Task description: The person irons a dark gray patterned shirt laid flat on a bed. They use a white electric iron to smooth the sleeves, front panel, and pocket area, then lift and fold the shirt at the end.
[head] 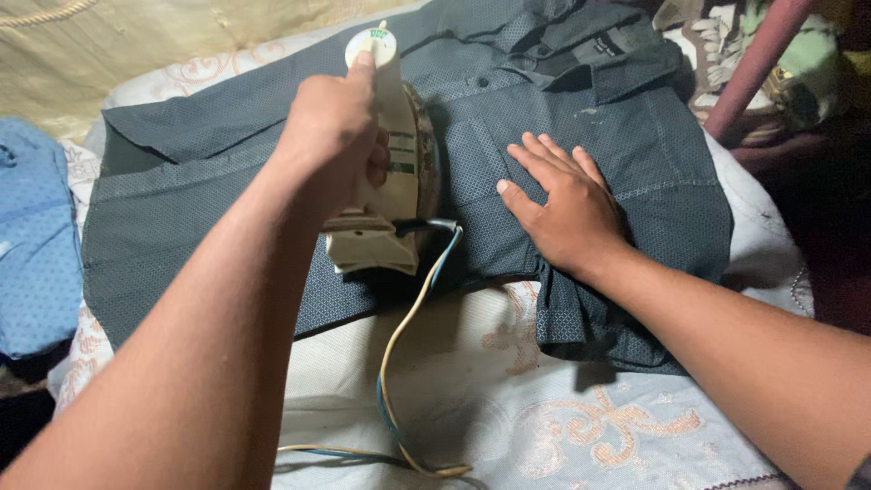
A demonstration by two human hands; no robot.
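A person's left hand point(336, 136) grips the handle of a cream iron point(386, 172) standing nose-away on a dark shirt point(635, 154), while the right hand point(562, 204), fingers spread flat, pins the cloth just beside the iron's right flank

The shirt point(227, 209) is dark grey with fine dots; the iron point(386, 181) is cream. The sheet point(544, 408) is white with peach swirls, and the cloth point(32, 236) is dotted blue.
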